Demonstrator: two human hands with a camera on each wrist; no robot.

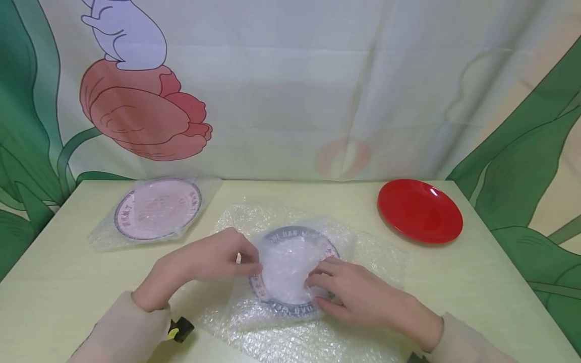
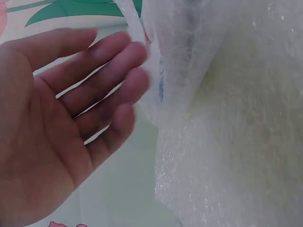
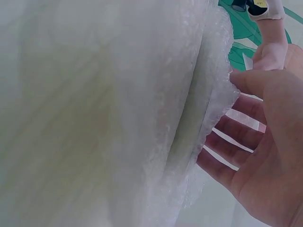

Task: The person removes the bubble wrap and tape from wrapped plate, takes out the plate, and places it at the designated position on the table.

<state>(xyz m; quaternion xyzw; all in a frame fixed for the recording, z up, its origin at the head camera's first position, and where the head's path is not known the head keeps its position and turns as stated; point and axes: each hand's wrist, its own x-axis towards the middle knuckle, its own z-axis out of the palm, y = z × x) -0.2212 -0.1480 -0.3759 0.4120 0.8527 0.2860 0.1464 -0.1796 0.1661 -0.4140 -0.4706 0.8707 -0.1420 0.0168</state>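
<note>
A round plate [image 1: 290,267] with a dark patterned rim lies in the middle of the table, covered by clear bubble wrap [image 1: 268,322] and seen through it. At its left edge is my left hand [image 1: 218,257], fingers bent loosely and fingertips right at the wrap. The left wrist view shows that palm and its relaxed fingers [image 2: 104,90] beside the hanging plastic. My right hand [image 1: 354,290] rests its spread fingertips on the plate's right side. From the right wrist, its thumb and fingers [image 3: 236,130] meet the edge of the wrap [image 3: 218,90].
A second wrapped plate [image 1: 159,209] with a dark rim and reddish marks lies at the back left of the table [image 1: 45,292]. At the back right is a glossy red plate [image 1: 419,212]. Behind the table hangs a printed curtain [image 1: 281,111].
</note>
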